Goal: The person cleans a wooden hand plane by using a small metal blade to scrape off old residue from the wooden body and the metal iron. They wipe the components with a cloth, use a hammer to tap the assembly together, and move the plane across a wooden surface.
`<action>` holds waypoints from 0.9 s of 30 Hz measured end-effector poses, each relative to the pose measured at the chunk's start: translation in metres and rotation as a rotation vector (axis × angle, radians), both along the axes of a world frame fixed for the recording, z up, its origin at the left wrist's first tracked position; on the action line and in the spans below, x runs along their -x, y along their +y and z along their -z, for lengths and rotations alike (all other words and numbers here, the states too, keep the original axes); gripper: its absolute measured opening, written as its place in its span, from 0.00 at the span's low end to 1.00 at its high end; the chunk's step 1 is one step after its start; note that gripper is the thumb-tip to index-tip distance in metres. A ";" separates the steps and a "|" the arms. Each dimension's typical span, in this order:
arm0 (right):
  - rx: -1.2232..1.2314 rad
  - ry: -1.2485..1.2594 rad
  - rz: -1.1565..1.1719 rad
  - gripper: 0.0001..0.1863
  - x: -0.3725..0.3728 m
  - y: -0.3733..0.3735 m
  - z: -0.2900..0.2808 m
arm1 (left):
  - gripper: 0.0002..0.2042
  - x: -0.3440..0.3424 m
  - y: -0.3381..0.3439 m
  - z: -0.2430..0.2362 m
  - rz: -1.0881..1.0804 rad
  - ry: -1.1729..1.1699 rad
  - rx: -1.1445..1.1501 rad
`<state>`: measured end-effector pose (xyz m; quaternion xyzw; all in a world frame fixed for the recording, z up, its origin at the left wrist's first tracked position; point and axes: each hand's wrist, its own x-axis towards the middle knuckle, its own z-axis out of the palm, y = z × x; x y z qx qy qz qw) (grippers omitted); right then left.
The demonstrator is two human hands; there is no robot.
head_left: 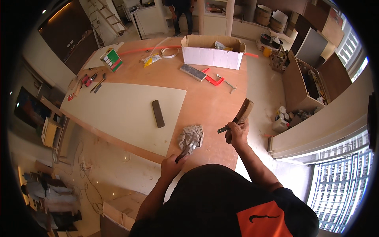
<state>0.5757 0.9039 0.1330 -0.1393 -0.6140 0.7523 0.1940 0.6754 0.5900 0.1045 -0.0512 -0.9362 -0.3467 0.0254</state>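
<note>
My left hand [171, 166] is closed round the dark handle of a hammer [192, 143]. The hammer's metal head lies over a crumpled grey-white rag [185, 135] near the front of the table. My right hand [238, 133] grips a wooden hand plane [244, 111], held tilted above the table's right edge. A flat dark metal blade [223, 129] with a hole near its tip juts out to the left from the same hand. Left of the rag, a long dark block [158, 113] rests on a white board [122, 114].
On the wooden tabletop [215, 104] are a red clamp [214, 79], a grey-faced block [193, 72], a cardboard box [213, 55], a green-and-white can [111, 60], a tape roll [169, 53] and a red drill [87, 80]. A person [182, 15] is at the back. Cords [85, 173] lie on the floor.
</note>
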 end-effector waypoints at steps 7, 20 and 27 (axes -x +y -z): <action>0.119 -0.315 -0.141 0.07 -0.014 0.057 0.036 | 0.28 -0.037 -0.018 0.036 -0.242 -0.318 -0.142; -0.412 0.212 -0.032 0.27 -0.091 0.032 -0.109 | 0.27 0.006 -0.005 0.031 0.063 -0.348 -0.141; -0.236 0.000 0.017 0.27 -0.144 -0.017 -0.029 | 0.26 0.052 -0.003 0.023 0.288 -0.341 -0.194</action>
